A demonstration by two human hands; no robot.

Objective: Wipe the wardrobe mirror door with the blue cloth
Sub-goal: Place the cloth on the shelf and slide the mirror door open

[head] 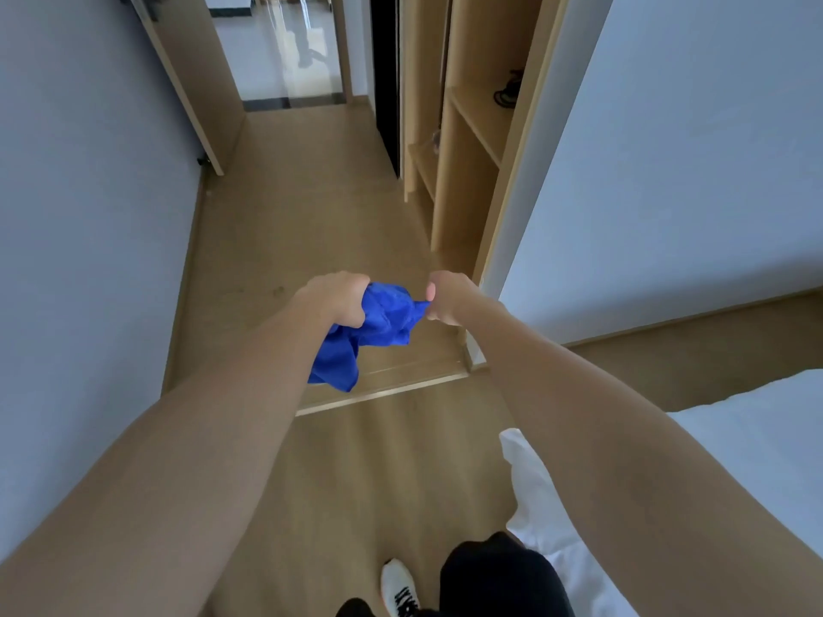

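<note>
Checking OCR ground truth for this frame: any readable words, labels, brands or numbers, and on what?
Nothing can be read.
White shoe: black marks across its top, too blurred to make out.
Blue cloth, held in the left hand and right hand: no print visible.

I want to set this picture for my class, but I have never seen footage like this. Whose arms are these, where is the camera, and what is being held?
There is no machine here. The camera sits on a person's head and looks forward and down, so the two bare arms reaching out are the wearer's own. The wide lens bends the walls and floor.

The left hand grips a bunched blue cloth, part of which hangs below it. The right hand pinches the cloth's other end. The cloth is in mid-air and touches nothing else.

Ahead on the right stands an open wardrobe with wooden shelves, and beside it a large pale panel, likely its mirror door. A bed with white sheets lies at the lower right. A white shoe shows at the bottom on the wooden floor.
</note>
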